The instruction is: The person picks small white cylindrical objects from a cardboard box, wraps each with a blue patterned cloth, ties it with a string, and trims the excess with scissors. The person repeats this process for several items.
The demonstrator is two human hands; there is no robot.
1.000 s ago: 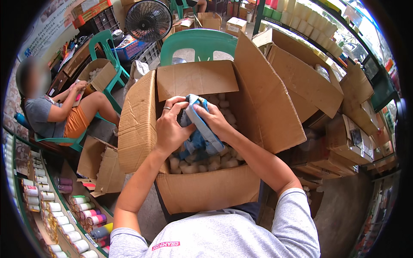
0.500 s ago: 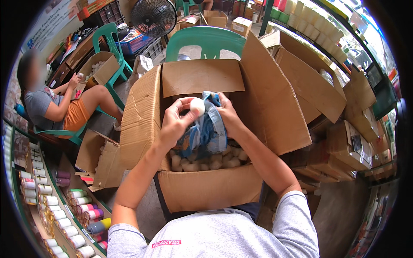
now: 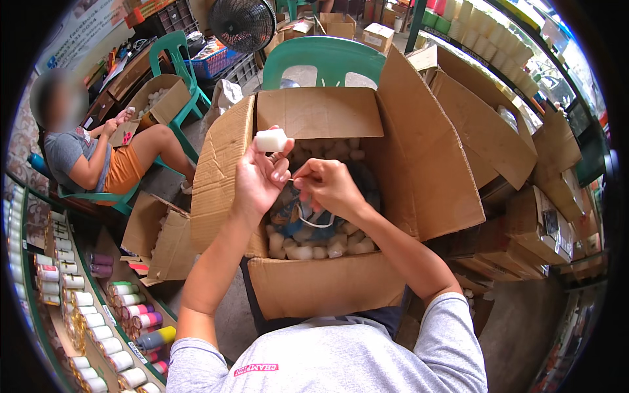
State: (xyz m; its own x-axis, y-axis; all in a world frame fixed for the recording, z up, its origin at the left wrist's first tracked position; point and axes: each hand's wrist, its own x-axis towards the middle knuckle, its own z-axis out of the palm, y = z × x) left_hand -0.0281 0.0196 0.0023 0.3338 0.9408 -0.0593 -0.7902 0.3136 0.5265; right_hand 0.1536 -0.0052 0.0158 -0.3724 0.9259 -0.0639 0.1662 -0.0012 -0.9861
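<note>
My left hand (image 3: 261, 177) is raised over the open cardboard box (image 3: 327, 288), its fingers closed round a small white candle-like block (image 3: 270, 140) that lies sideways. Close beside it, my right hand (image 3: 327, 187) pinches with thumb and forefinger near the left fingertips. What it pinches is too small to make out. Beneath the right hand a thin white loop (image 3: 316, 224) hangs over a blue crumpled bag or cloth (image 3: 285, 216), partly hidden by the hands. More off-white blocks (image 3: 321, 251) of similar size lie in the box.
A green plastic chair (image 3: 324, 56) stands behind the box. More cardboard boxes (image 3: 485, 124) are stacked at the right. To the left sits another person (image 3: 78, 157), with an open box (image 3: 157, 239) nearer me. Shelves of small cylinders (image 3: 98, 334) line the lower left; a black fan (image 3: 242, 25) is beyond.
The blue bag or cloth has left my right hand and lies lower in the box. My left hand has shifted left and turned palm up with the white block; my right hand now pinches beside it.
</note>
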